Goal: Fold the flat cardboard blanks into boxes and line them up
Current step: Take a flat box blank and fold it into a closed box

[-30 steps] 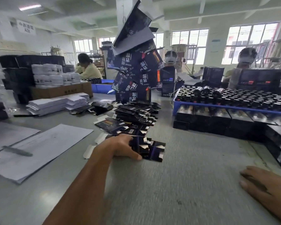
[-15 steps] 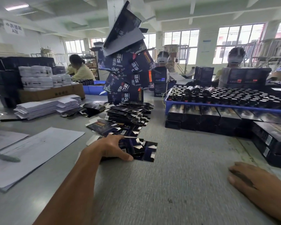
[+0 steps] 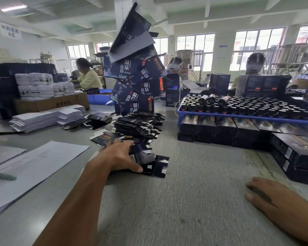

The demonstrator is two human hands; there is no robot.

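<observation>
Left hand (image 3: 120,157) covers, blurred, the flat dark cardboard blanks (image 3: 156,166) as before, thumb curled over; right hand (image 3: 274,197) stays flat, grip spread, on the grey tabletop (image 3: 194,201).

1. The room is bright; daylight pours through the large windows (image 3: 256,48) along the far wall, which are blown out to near white.
2. A ceiling strip light (image 3: 13,8) at upper left adds a soft glow.
3. Shadows on the grey table (image 3: 194,201) are faint and diffuse.
4. Motion blur streaks the table surface and smears the left hand (image 3: 120,157) and the pen (image 3: 3,176).
5. Wide-angle distortion bows the ceiling beams and stretches things at the edges.
6. The people at the back are soft and hazy.
7. The glossy dark boxes (image 3: 220,126) show pale reflections on their tops.
</observation>
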